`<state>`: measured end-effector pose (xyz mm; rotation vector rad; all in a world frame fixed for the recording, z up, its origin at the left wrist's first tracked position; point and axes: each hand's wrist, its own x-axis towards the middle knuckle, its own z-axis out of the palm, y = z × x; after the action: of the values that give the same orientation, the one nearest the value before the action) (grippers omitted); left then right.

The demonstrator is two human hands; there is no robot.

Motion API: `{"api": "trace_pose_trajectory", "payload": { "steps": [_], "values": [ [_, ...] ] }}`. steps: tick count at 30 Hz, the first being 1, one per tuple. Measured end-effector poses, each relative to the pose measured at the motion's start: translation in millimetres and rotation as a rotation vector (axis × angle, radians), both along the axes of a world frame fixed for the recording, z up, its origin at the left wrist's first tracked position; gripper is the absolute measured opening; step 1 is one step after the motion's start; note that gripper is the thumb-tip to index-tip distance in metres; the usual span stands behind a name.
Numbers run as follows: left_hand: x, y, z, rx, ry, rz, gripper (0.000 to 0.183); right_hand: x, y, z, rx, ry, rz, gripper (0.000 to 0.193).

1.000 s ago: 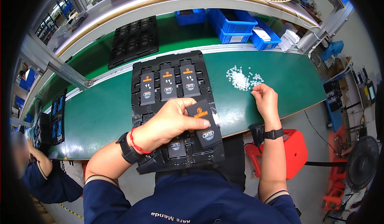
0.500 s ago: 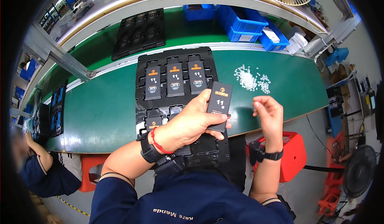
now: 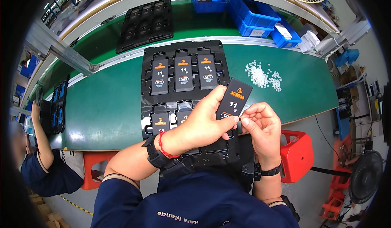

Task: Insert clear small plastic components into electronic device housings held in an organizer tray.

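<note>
A flat black phone battery with orange and white print is held tilted above the tray by my left hand, thumb across its lower face. Close against the battery's lower right edge, my right hand pinches thumb and forefinger together; whatever lies between the tips is too small to make out. Beneath my left hand is a black moulded tray. Three similar batteries fill its far row, and more sit in the nearer row, partly covered by my left hand and forearm.
Small clear-white plastic pieces lie scattered on the green table to the right. Blue bins and another black tray stand at the back. A red stool is at the right; another person's arm shows at far left.
My right hand has moved left and now meets the battery's edge, its fingers pinched. The left hand still holds the battery, turned slightly clockwise. The whole view has shifted a little.
</note>
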<state>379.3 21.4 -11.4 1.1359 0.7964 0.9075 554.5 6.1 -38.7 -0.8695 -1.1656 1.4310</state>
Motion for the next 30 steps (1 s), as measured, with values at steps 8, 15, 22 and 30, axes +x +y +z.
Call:
{"api": "trace_pose_trajectory", "payload": {
  "steps": [8,15,22,30],
  "values": [
    [0.4,0.0,0.6,-0.012,-0.015,-0.002,0.038,1.5,-0.7,2.7,-0.002,0.001,0.020,0.014],
    [-0.6,0.7,-2.5,-0.013,-0.016,-0.008,0.039,-1.4,-1.1,5.6,-0.001,0.035,0.032,0.013],
    [1.8,-4.3,0.1,0.171,0.108,0.033,0.037,-6.6,-6.4,5.8,0.151,-0.149,-0.087,0.015],
    [1.5,-4.6,-1.1,0.270,0.236,0.010,0.037,-6.0,-8.7,7.4,0.156,-0.245,-0.106,0.011]
  ]
}}
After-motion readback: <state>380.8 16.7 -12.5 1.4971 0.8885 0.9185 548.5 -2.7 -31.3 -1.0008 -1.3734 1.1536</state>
